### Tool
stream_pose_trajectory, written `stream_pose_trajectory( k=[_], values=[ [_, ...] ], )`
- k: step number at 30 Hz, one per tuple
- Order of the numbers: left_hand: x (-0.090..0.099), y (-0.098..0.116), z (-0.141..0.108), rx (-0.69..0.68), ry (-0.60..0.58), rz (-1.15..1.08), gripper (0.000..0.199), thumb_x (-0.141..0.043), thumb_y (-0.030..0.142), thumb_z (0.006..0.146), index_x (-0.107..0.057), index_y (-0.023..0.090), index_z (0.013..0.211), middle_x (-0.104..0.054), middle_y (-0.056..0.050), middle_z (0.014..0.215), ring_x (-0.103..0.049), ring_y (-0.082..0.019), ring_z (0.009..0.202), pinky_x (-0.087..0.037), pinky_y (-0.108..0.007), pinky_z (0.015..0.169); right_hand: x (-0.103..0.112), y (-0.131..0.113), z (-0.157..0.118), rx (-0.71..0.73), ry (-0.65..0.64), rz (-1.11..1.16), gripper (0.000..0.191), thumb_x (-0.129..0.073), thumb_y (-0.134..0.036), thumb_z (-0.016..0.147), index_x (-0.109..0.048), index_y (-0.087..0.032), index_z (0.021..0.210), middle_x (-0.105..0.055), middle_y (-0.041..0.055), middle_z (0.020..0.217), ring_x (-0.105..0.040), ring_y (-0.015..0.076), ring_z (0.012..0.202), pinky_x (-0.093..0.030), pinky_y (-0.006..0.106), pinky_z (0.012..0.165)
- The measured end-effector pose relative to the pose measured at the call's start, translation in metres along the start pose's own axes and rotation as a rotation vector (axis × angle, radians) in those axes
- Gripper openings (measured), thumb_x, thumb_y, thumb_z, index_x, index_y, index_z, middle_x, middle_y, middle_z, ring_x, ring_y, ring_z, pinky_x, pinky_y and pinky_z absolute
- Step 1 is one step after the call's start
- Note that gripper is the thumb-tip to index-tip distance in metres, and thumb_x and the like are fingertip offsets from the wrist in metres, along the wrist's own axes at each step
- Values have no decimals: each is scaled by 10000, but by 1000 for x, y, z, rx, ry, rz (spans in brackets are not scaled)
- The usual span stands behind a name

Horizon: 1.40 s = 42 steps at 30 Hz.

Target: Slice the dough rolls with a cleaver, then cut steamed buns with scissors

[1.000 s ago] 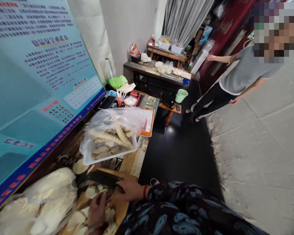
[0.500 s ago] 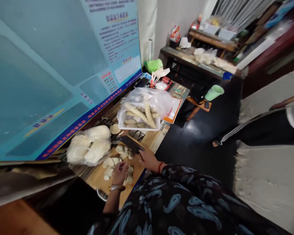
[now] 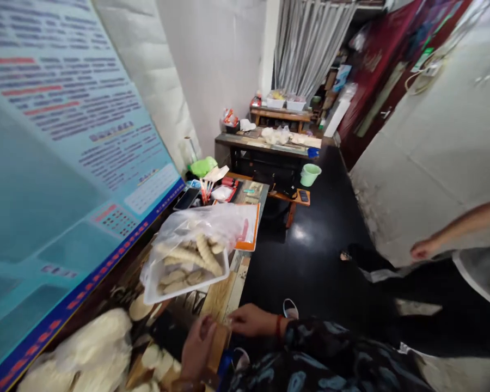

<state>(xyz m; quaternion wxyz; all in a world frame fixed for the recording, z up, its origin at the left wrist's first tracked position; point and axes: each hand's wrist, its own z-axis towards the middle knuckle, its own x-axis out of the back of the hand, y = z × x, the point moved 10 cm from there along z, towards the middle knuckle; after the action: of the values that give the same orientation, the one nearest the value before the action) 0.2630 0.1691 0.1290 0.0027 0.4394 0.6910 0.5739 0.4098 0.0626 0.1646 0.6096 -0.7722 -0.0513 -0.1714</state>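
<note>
My left hand (image 3: 198, 345) is blurred, its fingers curled over the cutting board, and whatever they hold is hidden. To its right, my right hand (image 3: 249, 320) is closed at the end of a cleaver, whose dark blade (image 3: 169, 329) lies partly behind my left hand. White cut slices (image 3: 159, 359) are scattered on the wooden cutting board (image 3: 218, 345) at the bottom edge. Beyond my hands sits a white tray (image 3: 188, 294) of pale ridged pieces (image 3: 206, 256) resembling bamboo shoots, with a clear plastic bag (image 3: 208, 220) draped over it.
Bagged pale food (image 3: 93, 348) lies left of the board, under a blue poster (image 3: 77, 179). An orange-edged packet (image 3: 249, 226) and a phone (image 3: 187, 199) are farther along the table. A green bucket (image 3: 310, 174) stands beyond. Another person's hand (image 3: 424, 249) hangs at the right.
The view has tilted up and shows more of the room, so the board and my hands sit lower. My hands are closer together. The other person's arm shows more at the right.
</note>
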Motion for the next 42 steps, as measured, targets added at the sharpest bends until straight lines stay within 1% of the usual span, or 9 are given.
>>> stream_pose_trajectory(
  k=[5,11,15,18,23,29,33,37,42],
  values=[
    [-121,168,55,-274,-210,64,556,-596,547,712,-642,190,1137,-687,-85,999,-669,-207,774,-582,-374,723,190,93,-60,-216,373,285,424,-570,-387,791,-743,-169,1111,-718,33,762,-622,153,640,-479,271,592],
    [-307,316,96,-440,-406,235,495,-570,388,756,-610,187,1206,-651,-84,1032,-631,-172,765,-555,-352,759,404,171,-155,-297,688,570,556,-618,-551,744,-733,-130,1088,-720,83,810,-638,159,668,-491,276,559],
    [-425,389,110,-509,-668,387,469,-587,289,735,-626,215,1197,-648,-68,1064,-627,-158,788,-533,-319,773,508,192,-201,-298,789,691,572,-700,-603,681,-757,-160,1038,-729,94,833,-650,173,683,-505,295,575],
    [-495,433,131,-542,-826,509,454,-602,272,715,-654,195,1159,-654,-65,1030,-621,-170,798,-515,-314,765,568,209,-217,-307,874,797,550,-771,-580,631,-776,-185,1013,-737,93,835,-648,186,709,-506,304,593],
    [-588,505,202,-602,-889,552,417,-610,300,713,-679,187,1108,-661,-57,986,-601,-169,760,-494,-298,731,671,244,-203,-310,914,849,564,-781,-601,639,-781,-194,1029,-739,93,842,-646,195,738,-510,310,609],
    [-701,602,339,-608,-825,370,318,-621,319,710,-702,184,985,-673,-33,868,-602,-164,748,-493,-284,727,835,285,-155,-341,916,745,600,-754,-644,668,-770,-207,1079,-742,104,902,-657,214,783,-531,332,651],
    [-766,680,430,-463,-725,176,256,-639,327,726,-687,156,910,-642,-16,747,-594,-151,664,-499,-287,691,941,297,-121,-371,903,675,609,-736,-659,682,-765,-220,1103,-745,115,937,-669,233,815,-551,359,684],
    [-824,749,494,-382,-677,58,270,-661,315,729,-679,147,940,-662,-25,797,-614,-145,695,-510,-288,709,1029,329,-92,-437,881,685,634,-755,-688,629,-782,-217,1054,-747,119,891,-670,236,771,-547,354,639],
    [-901,788,568,-176,-627,-52,270,-675,279,724,-653,146,958,-663,-15,799,-624,-123,685,-501,-253,658,1144,406,-72,-449,846,710,652,-753,-667,666,-765,-179,1097,-755,119,943,-667,205,761,-526,312,625]
  ],
)
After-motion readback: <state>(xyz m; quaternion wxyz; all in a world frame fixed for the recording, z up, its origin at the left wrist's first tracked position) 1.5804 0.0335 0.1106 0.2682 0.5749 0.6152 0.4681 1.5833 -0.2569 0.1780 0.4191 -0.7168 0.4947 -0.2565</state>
